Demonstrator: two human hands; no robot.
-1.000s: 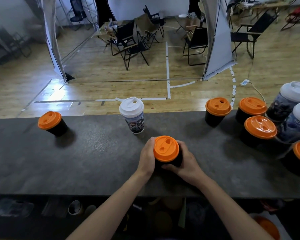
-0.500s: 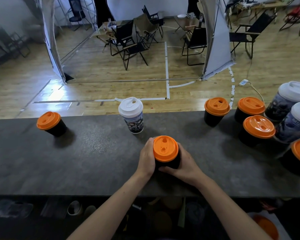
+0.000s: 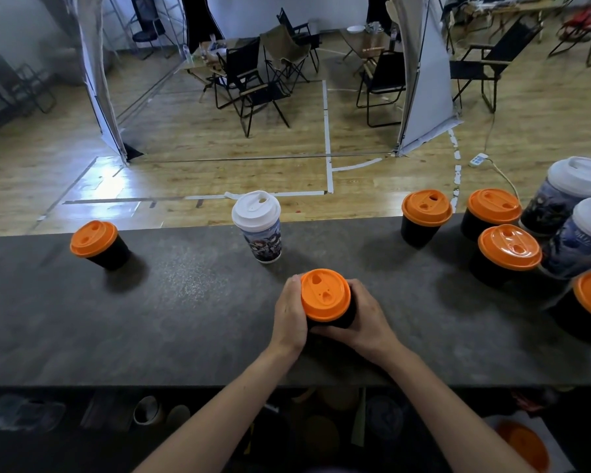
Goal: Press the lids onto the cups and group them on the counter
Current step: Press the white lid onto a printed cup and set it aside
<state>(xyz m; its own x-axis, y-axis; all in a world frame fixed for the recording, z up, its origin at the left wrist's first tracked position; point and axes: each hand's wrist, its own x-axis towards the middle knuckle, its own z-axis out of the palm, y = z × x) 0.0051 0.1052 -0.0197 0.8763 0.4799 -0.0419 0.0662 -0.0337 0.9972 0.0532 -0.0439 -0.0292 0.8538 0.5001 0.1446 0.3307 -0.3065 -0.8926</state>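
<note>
Both hands wrap the black cup [image 3: 331,319] at counter [image 3: 185,319] centre, left hand [image 3: 289,312] at its 9 o'clock, right hand [image 3: 364,319] at 3, likely steadying it after seating the orange lid [image 3: 325,295]; the group [image 3: 507,249] waits at 2 o'clock

Black cup [image 3: 331,320] w/ orange lid [image 3: 325,294] on, upright mid-worktop [image 3: 185,319]. Lone black cup [image 3: 106,250] far left, white-lidded printed cup [image 3: 261,230] centre-back. Right: approx. six lidded cups [image 3: 505,254] bunched close, edge unclear.
</note>
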